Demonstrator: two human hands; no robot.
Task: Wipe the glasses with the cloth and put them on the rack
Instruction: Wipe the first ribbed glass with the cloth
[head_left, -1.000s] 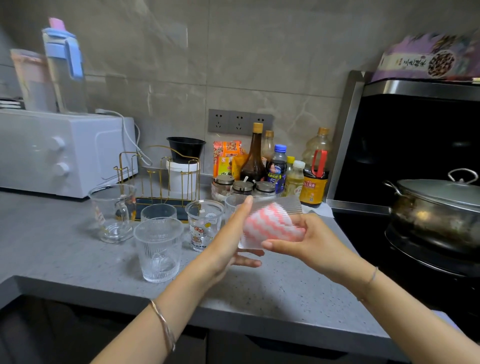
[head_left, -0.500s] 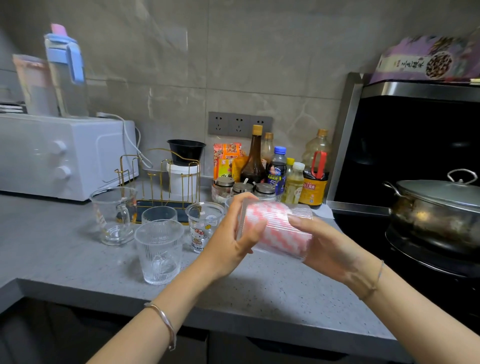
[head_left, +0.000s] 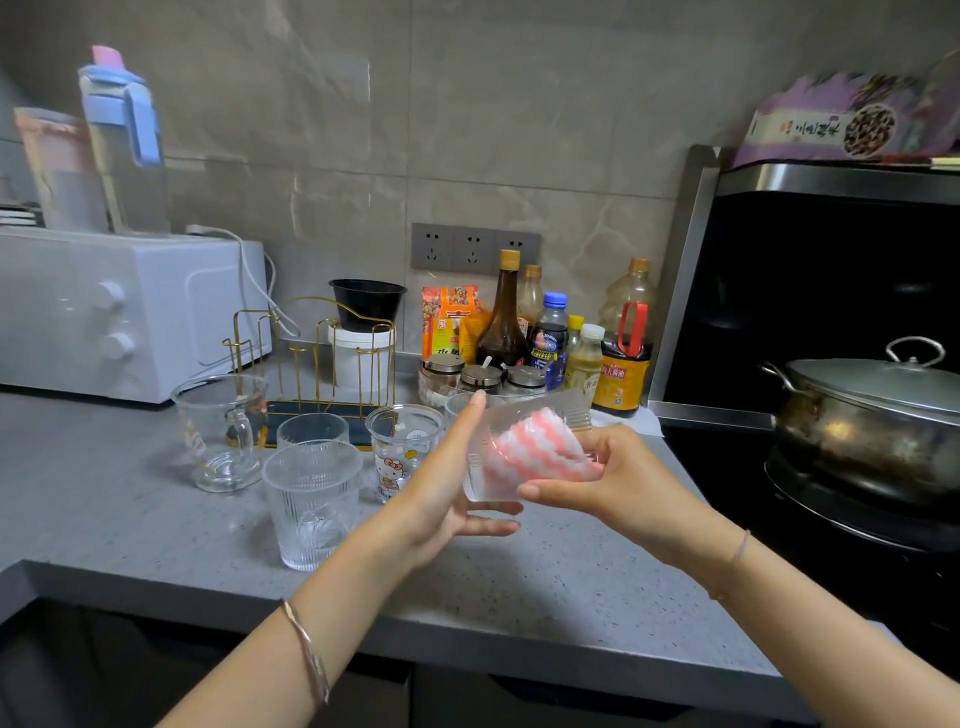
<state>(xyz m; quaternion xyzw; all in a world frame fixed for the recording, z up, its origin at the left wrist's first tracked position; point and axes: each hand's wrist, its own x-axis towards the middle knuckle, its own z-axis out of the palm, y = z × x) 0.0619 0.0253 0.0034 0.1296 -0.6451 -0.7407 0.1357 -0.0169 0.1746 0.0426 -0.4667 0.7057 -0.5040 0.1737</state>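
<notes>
The grey desk (head_left: 519, 597) carried a gold wire rack (head_left: 311, 358) near the wall, with several glasses (head_left: 311, 504) standing just in front of it. Above the desk the left hand (head_left: 447, 483) lay flat, fingers straight, against one end of a tilted glass (head_left: 483, 447). The right hand (head_left: 618, 478) gripped its other end, thumb underneath. A pink-and-white cloth (head_left: 530, 452) sat stuffed inside it.

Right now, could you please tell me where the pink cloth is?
In the head view, the cloth sits inside the ribbed glass held between the left hand and right hand, right of centre, above the counter beside the cartoon cup.
</notes>
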